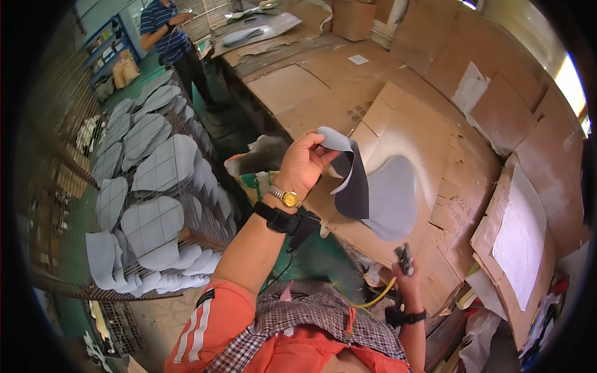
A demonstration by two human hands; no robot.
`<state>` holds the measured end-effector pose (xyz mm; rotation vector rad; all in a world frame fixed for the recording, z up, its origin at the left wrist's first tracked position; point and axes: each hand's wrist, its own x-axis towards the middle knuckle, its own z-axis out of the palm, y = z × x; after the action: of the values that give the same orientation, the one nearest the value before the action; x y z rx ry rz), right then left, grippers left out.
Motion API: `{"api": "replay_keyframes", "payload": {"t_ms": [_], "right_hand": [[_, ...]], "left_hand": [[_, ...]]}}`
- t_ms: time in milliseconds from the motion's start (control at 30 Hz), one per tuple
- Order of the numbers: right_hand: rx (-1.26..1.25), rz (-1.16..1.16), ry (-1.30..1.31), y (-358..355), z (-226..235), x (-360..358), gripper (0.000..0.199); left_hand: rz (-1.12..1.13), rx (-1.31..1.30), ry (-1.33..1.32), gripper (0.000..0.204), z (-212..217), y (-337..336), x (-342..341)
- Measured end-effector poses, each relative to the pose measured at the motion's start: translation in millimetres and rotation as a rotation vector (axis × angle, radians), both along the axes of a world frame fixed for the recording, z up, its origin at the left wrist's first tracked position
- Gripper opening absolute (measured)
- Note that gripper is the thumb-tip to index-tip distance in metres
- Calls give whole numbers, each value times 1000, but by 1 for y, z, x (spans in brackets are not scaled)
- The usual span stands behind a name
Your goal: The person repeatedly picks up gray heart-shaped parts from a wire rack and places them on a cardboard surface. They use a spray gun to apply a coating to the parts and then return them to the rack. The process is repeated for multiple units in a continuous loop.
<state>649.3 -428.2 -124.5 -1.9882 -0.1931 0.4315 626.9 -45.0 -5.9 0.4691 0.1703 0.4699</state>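
Note:
My left hand (301,165), with a gold watch and a black strap on its wrist, pinches the edge of a thin grey cut sheet (334,140). That sheet bends over and shows a dark underside. Beneath and to its right, a rounded grey piece (393,198) lies on the cardboard; I cannot tell whether the two are separate. My right hand (407,283) is closed round a small metal spray gun (404,258), held low at the right. A yellow hose (378,297) runs from near that hand toward my apron.
Cardboard (292,93) covers the bench, pale with overspray around the grey piece. Wire racks (149,242) at the left hold several grey cut pieces. Cardboard panels (522,124) stand along the right. A person (171,37) in a striped shirt stands at the far left.

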Motion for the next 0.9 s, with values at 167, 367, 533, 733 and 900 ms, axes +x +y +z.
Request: {"api": "replay_keyframes", "payload": {"t_ms": [167, 367, 533, 733, 900], "right_hand": [[-664, -190, -483, -8, -23, 81, 72], [-250, 138, -847, 132, -46, 74, 89], [-71, 226, -890, 235, -80, 106, 78], [-92, 382, -467, 221, -127, 129, 17], [55, 380, -323, 185, -90, 91, 20]], "left_hand": [[70, 25, 34, 11, -2, 4, -22], [65, 34, 29, 11, 11, -17, -39], [58, 103, 118, 12, 36, -49, -74], [148, 134, 84, 12, 66, -20, -138], [516, 324, 42, 17, 102, 48, -214]]}}
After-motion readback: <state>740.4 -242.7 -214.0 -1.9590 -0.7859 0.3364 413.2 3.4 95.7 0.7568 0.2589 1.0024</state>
